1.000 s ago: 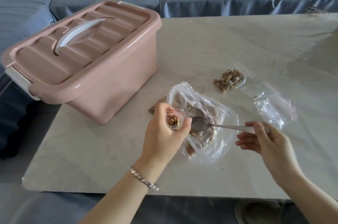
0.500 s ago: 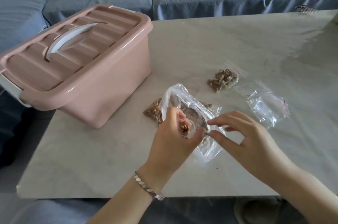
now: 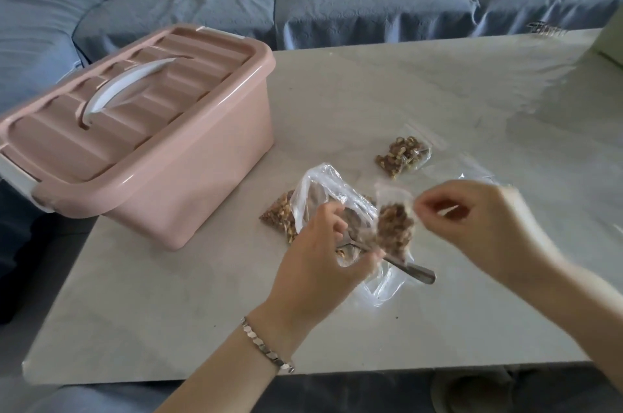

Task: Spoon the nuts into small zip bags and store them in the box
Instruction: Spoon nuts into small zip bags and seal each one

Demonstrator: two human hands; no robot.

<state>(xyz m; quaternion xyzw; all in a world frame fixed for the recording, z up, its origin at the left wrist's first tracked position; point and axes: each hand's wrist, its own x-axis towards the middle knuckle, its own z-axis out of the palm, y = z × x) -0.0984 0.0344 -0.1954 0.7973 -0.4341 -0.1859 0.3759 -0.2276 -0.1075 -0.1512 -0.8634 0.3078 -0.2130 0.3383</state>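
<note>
A small zip bag [image 3: 393, 225], part full of nuts, hangs upright between my hands above the table. My right hand [image 3: 472, 224] pinches its top right corner. My left hand [image 3: 323, 244] is curled against its lower left side and appears to grip it; motion blur hides the exact hold. The metal spoon [image 3: 413, 272] lies loose on the large clear bag of nuts [image 3: 317, 183] under my hands. The pink box [image 3: 202, 176] stands to the left with its lid [image 3: 118, 122] shut. A filled small bag [image 3: 403, 154] lies further back on the table.
Another filled small bag [image 3: 279, 217] lies partly under the large bag, close to the box. Empty zip bags [image 3: 472, 168] lie behind my right hand. The pale table [image 3: 404, 82] meets a blue sofa [image 3: 337, 4] at its far edge.
My right hand let go of the spoon, which now lies on the large bag, and moved to the small bag's top. The small bag rose upright between both hands.
</note>
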